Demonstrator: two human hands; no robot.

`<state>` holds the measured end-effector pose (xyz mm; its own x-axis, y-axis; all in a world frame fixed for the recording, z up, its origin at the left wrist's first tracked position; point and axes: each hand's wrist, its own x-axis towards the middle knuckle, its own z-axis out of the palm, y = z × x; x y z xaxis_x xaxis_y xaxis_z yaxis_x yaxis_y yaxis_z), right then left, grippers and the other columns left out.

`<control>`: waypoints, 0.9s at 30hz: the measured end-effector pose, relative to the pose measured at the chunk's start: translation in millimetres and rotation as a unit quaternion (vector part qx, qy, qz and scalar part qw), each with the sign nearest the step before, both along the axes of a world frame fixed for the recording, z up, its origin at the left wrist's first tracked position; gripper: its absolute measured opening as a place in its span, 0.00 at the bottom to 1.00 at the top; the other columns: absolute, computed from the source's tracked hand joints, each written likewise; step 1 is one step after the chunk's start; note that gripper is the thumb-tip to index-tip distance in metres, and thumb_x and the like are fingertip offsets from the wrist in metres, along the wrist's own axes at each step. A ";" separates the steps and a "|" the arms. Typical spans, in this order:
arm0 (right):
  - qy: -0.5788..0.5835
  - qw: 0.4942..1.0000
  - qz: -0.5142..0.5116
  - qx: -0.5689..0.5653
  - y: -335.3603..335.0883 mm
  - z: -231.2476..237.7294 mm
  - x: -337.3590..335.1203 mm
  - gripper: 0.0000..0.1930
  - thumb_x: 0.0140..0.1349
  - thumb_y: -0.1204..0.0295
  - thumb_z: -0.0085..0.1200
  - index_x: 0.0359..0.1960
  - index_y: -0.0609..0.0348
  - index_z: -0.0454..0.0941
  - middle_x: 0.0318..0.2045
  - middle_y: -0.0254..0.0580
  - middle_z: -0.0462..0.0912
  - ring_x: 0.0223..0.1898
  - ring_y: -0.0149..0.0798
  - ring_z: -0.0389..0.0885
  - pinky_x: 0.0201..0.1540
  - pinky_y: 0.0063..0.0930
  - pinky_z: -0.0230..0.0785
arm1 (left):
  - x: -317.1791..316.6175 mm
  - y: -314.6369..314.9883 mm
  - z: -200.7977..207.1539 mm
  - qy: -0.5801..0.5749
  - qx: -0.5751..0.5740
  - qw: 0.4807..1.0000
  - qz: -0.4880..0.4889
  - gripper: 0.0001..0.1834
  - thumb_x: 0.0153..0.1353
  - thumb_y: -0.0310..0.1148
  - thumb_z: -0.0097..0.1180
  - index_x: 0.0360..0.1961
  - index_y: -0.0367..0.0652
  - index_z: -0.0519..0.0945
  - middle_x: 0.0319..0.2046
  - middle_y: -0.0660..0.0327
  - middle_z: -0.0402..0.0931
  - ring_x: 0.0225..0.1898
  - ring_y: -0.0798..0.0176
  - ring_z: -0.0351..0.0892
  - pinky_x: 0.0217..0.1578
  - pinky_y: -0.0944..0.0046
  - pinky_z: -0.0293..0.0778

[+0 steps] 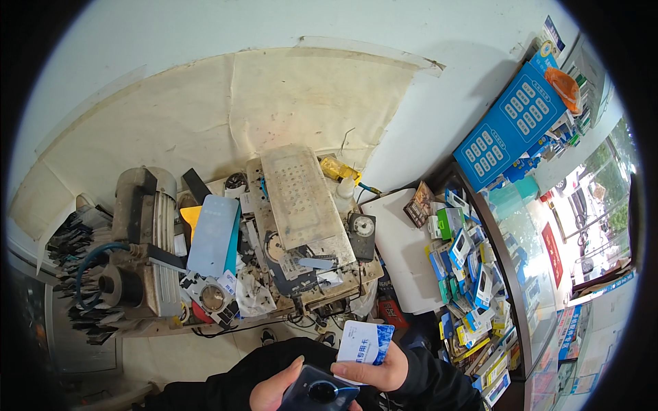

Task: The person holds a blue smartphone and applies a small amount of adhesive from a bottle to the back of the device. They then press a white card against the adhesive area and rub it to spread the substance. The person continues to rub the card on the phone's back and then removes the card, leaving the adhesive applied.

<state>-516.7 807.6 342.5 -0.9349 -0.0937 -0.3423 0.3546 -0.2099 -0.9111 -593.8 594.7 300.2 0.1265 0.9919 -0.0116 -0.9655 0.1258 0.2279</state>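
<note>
At the lower edge, my left hand is closed on a dark smartphone with a large round camera ring on its back. Between the thumb and fingers of my right hand is a white and blue printed card or flat packet. My right thumb lies over the card's lower part, just above the phone's top edge. Both hands are close together in front of the dark clothing on my lap. A fingertip shows beside the phone's lower right corner; which hand it belongs to I cannot tell.
A cluttered workbench stands ahead, bearing a perforated metal plate, a light blue sheet and a grimy motor-driven machine. On the right, many small boxes lie beside a glass counter. A blue board leans above them.
</note>
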 end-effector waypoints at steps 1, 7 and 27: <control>-0.005 1.000 0.001 -0.021 0.3 0.5 -0.3 0.05 0.64 0.73 0.63 0.37 0.61 0.80 0.29 0.32 0.82 0.31 0.24 0.77 0.32 0.21 0.67 | 0.2 0.2 0.0 -0.002 0.002 1.000 -0.001 0.43 0.73 0.64 0.22 0.67 0.34 0.64 0.52 0.37 0.77 0.49 0.46 0.82 0.53 0.52 0.76; -0.021 0.999 0.044 0.016 7.3 6.4 -2.2 0.06 0.62 0.74 0.65 0.37 0.59 0.80 0.29 0.31 0.82 0.31 0.23 0.77 0.33 0.20 0.67 | 7.0 -1.3 -0.5 -0.014 -0.016 0.999 0.031 0.41 0.74 0.62 0.26 0.64 0.34 0.67 0.52 0.40 0.77 0.49 0.48 0.82 0.54 0.53 0.75; 0.262 0.865 -0.123 0.410 132.4 -108.9 -205.8 0.26 0.55 0.75 0.64 0.57 0.64 0.74 0.48 0.47 0.84 0.53 0.37 0.81 0.58 0.31 0.70 | 20.9 -37.1 -22.8 0.130 -0.130 0.976 0.117 0.60 0.55 0.83 0.28 0.59 0.33 0.73 0.42 0.42 0.81 0.40 0.43 0.85 0.39 0.42 0.82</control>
